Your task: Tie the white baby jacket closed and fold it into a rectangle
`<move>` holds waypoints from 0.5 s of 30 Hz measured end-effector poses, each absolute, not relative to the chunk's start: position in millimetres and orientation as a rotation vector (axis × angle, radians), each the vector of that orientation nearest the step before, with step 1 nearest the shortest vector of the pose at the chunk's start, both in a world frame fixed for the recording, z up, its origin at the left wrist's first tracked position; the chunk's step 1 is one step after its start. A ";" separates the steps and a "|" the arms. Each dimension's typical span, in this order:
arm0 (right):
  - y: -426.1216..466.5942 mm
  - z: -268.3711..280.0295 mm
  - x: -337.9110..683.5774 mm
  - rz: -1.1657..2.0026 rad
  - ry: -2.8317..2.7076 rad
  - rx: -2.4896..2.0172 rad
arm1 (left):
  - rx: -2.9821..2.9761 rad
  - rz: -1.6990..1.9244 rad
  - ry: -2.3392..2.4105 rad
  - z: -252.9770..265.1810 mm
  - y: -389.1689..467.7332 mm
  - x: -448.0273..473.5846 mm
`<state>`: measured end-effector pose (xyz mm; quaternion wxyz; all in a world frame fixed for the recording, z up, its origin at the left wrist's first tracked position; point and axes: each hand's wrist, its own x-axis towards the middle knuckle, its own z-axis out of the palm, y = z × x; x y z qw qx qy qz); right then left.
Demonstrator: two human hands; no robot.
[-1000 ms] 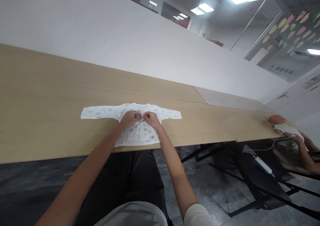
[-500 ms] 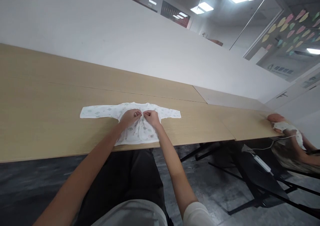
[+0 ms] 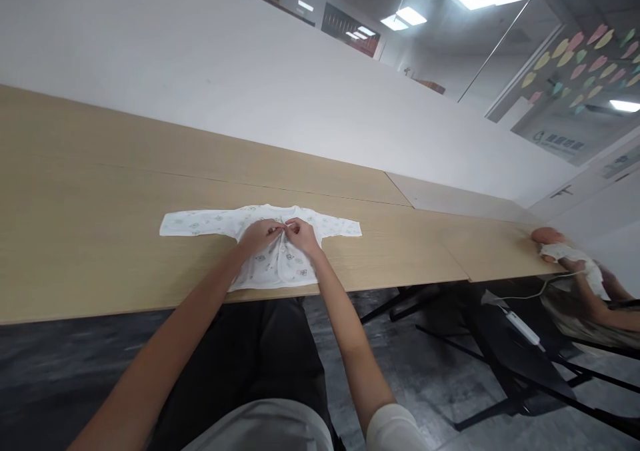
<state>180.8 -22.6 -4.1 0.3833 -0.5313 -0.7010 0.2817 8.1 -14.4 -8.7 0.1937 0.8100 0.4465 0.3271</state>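
Note:
A white baby shirt (image 3: 293, 264) with small printed figures lies spread on the wooden table, its sleeves stretched out to both sides and its hem near the table's front edge. My left hand (image 3: 261, 235) pinches the cloth at the upper front opening. Right beside it, my right hand (image 3: 301, 235) is also closed in a pinch on the front edge of the shirt. The fingertips of both hands meet near the neckline. Whatever small fastener may be between them is hidden by the fingers.
The light wooden table (image 3: 100, 238) runs along a white wall (image 3: 200, 71). At the far right another person's arm (image 3: 595, 304) reaches to a baby doll (image 3: 550, 238) in white clothing. A black folding chair (image 3: 520, 351) holds a white power strip (image 3: 523, 328) with a cable.
My right fingers have shifted slightly left and up, closing against the left fingertips. The shirt stays in place. At the far right, the doll appears slightly farther left.

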 end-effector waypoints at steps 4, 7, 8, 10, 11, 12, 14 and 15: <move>-20.2 -7.1 181.2 0.728 -1.824 -1.325 | 2.277 0.897 1.194 -10.5 -13.0 6.4; -17.6 -9.0 182.4 0.737 -1.804 -1.343 | 2.221 0.847 1.233 -9.8 -14.0 4.8; -16.9 -8.8 183.1 0.739 -1.781 -1.360 | 2.197 0.824 1.251 -9.2 -14.3 4.1; -16.1 -6.9 184.8 0.744 -1.719 -1.403 | 2.166 0.788 1.281 -8.2 -14.7 2.4; -15.9 -5.3 185.7 0.747 -1.686 -1.423 | 2.164 0.776 1.292 -7.8 -14.7 1.5; -16.0 -3.5 186.6 0.748 -1.658 -1.438 | 2.171 0.763 1.301 -7.7 -14.6 0.6; -16.7 0.0 188.0 0.749 -1.622 -1.448 | 2.201 0.745 1.307 -8.2 -14.0 -1.1; -17.4 1.4 188.3 0.746 -1.612 -1.441 | 2.220 0.747 1.302 -8.7 -13.6 -1.8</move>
